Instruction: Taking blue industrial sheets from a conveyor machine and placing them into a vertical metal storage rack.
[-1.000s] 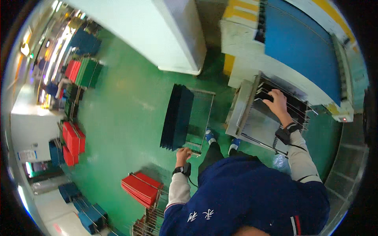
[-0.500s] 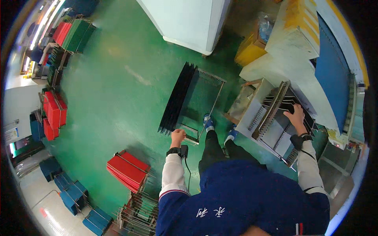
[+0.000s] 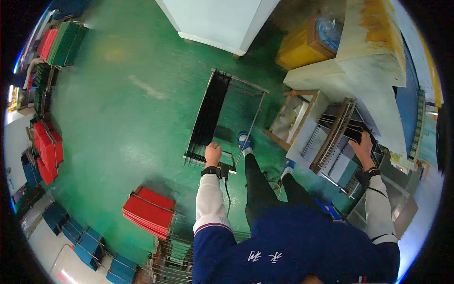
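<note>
On the green floor stands a metal slotted rack (image 3: pixel 257 113) with several thin black boards (image 3: pixel 213 109) packed along its left side. My left hand (image 3: pixel 213 154) is closed over the near end of this rack, beside the boards; what its fingers hold, if anything, is hidden. To the right, a second slotted rack (image 3: pixel 336 137) sits tilted on a support, with several dark boards (image 3: pixel 339 124) in its far part. My right hand (image 3: pixel 363 149) reaches over its right side, fingers and thumb at the edge of a dark board.
A white cabinet (image 3: pixel 217 23) stands ahead. A wooden-framed box (image 3: pixel 289 118) and a yellow bin (image 3: pixel 298 49) with plastic film are beside pale machinery (image 3: pixel 350 71). Red boards (image 3: pixel 149 210) lie in a rack at lower left. More loaded racks line the left side.
The view has shifted slightly. The black boards in the floor rack now line up more within its left side; earlier they leaned outward. My left hand is a little higher, more closed. My right hand stays at the tilted rack.
</note>
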Motion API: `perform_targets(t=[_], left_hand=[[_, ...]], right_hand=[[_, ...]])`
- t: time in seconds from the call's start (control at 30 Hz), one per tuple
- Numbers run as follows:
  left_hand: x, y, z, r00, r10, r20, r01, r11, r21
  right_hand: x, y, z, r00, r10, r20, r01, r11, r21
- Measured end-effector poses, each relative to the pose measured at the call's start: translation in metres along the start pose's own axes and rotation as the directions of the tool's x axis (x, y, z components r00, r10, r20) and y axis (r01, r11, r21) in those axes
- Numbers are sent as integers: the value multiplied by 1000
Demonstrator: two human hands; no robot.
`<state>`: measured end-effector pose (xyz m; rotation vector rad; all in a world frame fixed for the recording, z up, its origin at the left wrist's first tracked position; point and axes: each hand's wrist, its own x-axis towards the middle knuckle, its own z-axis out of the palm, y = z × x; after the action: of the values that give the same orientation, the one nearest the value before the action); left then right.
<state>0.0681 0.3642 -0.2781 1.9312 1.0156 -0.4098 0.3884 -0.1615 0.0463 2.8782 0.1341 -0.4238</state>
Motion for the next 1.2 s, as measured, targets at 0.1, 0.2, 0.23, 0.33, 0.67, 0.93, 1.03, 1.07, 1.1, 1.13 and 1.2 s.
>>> perform_targets(t=[0.1,0.2,0.23,0.33,0.67,0.93,1.03,1.07,1.1,1.13,1.2], left_hand=[[13,10,-5,1000,-24,-17,25,998,55],[24,17,-3,999,-16,-30,21,986,164],[28,21,1,999,-36,-36,42,982,185],[40,37,22,997,-15,-72,26,989,148],[88,8,46,995,-46,88,29,982,188],[95,2,30,996,58,69,-83,889,451],[82,11,18,977,169,131,-213,819,532],[78,15,15,974,184,134,-227,809,542],[73,21,13,972,185,148,-235,839,492],[70,25,12,969,187,160,-239,866,439],[66,36,10,968,171,181,-237,861,450]], right_hand=[[2,-11,-10,999,37,31,-37,999,9],[5,-7,-4,998,46,32,-46,999,-7],[5,-5,-3,999,36,-2,-36,999,-35],[-3,8,-5,993,-41,-112,36,998,-48],[-10,4,-3,998,-8,-64,5,999,-40],[-8,-28,-19,996,-7,-87,7,1000,-1],[-10,-26,-19,994,-26,-102,27,1000,7],[-11,-22,-18,994,-9,-107,11,1000,20],[-12,-19,-16,993,-10,-120,10,1000,5],[-12,-18,-16,991,-12,-135,11,1000,-10],[-16,-15,-18,990,14,-141,-10,999,30]])
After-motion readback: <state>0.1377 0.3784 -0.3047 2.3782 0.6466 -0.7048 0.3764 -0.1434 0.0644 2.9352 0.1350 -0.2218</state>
